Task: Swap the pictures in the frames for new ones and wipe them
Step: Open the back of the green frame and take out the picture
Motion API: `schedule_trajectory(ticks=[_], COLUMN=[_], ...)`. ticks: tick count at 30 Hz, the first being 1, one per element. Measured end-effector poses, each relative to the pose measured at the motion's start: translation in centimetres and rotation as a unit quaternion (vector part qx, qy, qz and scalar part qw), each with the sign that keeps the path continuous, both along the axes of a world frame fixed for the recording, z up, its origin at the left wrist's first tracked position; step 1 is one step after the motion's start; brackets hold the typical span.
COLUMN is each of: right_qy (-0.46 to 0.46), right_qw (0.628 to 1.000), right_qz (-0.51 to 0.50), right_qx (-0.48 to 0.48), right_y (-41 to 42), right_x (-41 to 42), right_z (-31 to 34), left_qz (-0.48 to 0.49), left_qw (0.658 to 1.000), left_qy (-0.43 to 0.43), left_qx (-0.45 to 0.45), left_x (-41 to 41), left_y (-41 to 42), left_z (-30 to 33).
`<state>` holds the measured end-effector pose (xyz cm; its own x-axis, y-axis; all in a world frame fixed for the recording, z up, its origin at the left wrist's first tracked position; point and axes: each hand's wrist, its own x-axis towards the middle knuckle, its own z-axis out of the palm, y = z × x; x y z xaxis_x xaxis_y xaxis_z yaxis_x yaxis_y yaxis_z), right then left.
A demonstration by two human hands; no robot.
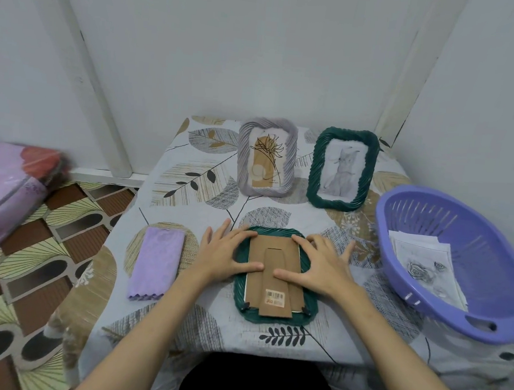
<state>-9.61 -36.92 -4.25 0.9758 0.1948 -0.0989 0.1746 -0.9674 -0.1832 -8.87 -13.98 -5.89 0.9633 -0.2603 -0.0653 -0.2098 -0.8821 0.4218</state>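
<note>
Both forearms come up from the bottom of the head view, reaching over the near edge of the table [189, 170] with its leaf-print cloth. Left hand [224, 255] and right hand [321, 267] lie flat, fingers straight and spread, pressing rather than clasping; neither hand is curled round anything. Under them sits the green frame [309, 316], face down, right in front of the person at the middle of the near table. Thumbs meet on the cardboard backing [276, 246], with its stand flap and a barcode sticker [274, 297] toward the near end.

My read: that backing is thin, light and bends easily, so pry it at an edge, not at the flap. Small dark tabs show at the near corners, and those look like the place to work first. Whether there is glass underneath I cannot tell, but I'd treat it as fragile and keep it flat. The ribbed rim should give a decent hold along the long sides.

Left of the frame lies a folded lilac cloth [156, 263], soft, apart from it. Farther back stand a grey frame [267, 156] and a second green frame [343, 168] with a sketch, side by side, propped upright. At the right, a purple basket [444, 314] holds loose printed pictures [426, 267], limp paper, best lifted by a corner.
</note>
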Motion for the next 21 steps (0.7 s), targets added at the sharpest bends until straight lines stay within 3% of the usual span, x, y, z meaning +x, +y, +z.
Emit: schedule_trajectory(ticks=[9, 13, 16, 21], right_qy=[0.027, 0.05, 0.058, 0.085], right_qw=[1.0, 0.988, 0.975, 0.982], right_qz=[-0.005, -0.023, -0.018, 0.044], right_qx=[0.011, 0.145, 0.215, 0.165], right_y=[0.2, -0.8, -2.4, -3.4], right_x=[0.3, -0.6, -2.2, -5.9], right_z=[0.3, 0.1, 0.1, -0.4], left_qz=[-0.007, 0.002, 0.017, -0.078], left_qw=[0.998, 0.998, 0.997, 0.996], left_qy=[0.047, 0.06, 0.008, 0.043], left_qx=[0.041, -0.008, -0.073, -0.002], left_x=[0.4, 0.2, -1.0, -4.3], left_y=[-0.2, -0.3, -0.9, -2.8], left_z=[0.7, 0.9, 1.1, 0.9])
